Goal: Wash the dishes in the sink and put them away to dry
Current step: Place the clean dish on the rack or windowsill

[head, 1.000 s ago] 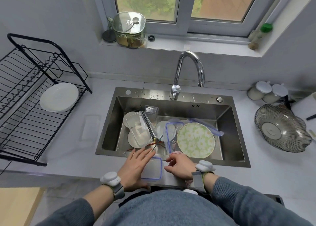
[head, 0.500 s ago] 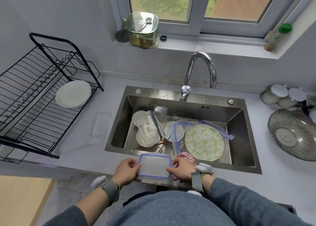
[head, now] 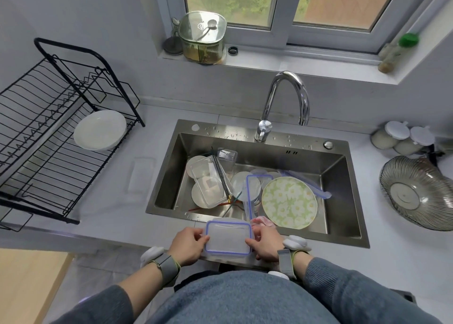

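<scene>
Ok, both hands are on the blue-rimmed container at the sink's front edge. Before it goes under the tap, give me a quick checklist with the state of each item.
1. Left hand grips the container on its left end: ok.
2. Right hand grips its right end: ok.
3. Water running from the faucet: not ok, no stream visible.
4. Free room in the sink under the spout: not ok, the floral plate, other plates and tubs crowd the basin.
5. Space on the drying rack: ok, only one white bowl sits there.
6. Container clean inside: cannot tell.
</scene>
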### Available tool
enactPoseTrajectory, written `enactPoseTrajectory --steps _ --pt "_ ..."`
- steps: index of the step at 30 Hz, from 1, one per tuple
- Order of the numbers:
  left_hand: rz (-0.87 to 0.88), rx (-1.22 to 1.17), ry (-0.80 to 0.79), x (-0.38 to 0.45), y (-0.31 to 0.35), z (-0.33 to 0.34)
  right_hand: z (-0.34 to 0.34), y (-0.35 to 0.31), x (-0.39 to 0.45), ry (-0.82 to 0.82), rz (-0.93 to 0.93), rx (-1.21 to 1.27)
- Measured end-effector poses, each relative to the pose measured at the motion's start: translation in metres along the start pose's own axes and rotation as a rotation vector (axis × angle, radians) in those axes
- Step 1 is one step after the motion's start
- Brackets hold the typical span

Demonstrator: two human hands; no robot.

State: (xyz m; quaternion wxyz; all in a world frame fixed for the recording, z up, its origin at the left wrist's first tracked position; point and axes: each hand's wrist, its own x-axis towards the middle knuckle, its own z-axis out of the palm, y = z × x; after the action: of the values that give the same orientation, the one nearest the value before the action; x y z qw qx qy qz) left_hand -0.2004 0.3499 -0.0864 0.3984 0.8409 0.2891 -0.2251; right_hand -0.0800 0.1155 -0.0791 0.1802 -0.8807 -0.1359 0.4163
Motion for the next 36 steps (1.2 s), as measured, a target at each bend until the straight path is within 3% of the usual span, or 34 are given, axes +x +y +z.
enactPoseTrajectory --steps 16,20,23,25,29,36 --pt "-0.089 -0.001 -0.162 -0.008 0.005 0.012 0.004 0.006 0.003 0.024 -0.022 -0.096" --pt "0.026 0.249 -0.065 -0.009 0.025 0.002 -0.007 0.006 -0.008 0.087 -0.149 -0.148" --pt "0.267 0.381 0.038 -0.020 0.046 -0.003 -0.019 0.001 -0.019 0.109 -0.199 -0.259" --pt "0.398 0.532 0.006 -0.020 0.052 -0.002 -0.025 -0.004 -0.025 0.097 -0.246 -0.358" --pt "0.429 0.763 -0.069 -0.010 0.051 0.005 -0.025 -0.008 -0.023 0.014 -0.315 -0.495" --pt "0.426 0.739 -0.054 -0.009 0.051 0.011 -0.019 -0.010 -0.019 0.027 -0.321 -0.492"
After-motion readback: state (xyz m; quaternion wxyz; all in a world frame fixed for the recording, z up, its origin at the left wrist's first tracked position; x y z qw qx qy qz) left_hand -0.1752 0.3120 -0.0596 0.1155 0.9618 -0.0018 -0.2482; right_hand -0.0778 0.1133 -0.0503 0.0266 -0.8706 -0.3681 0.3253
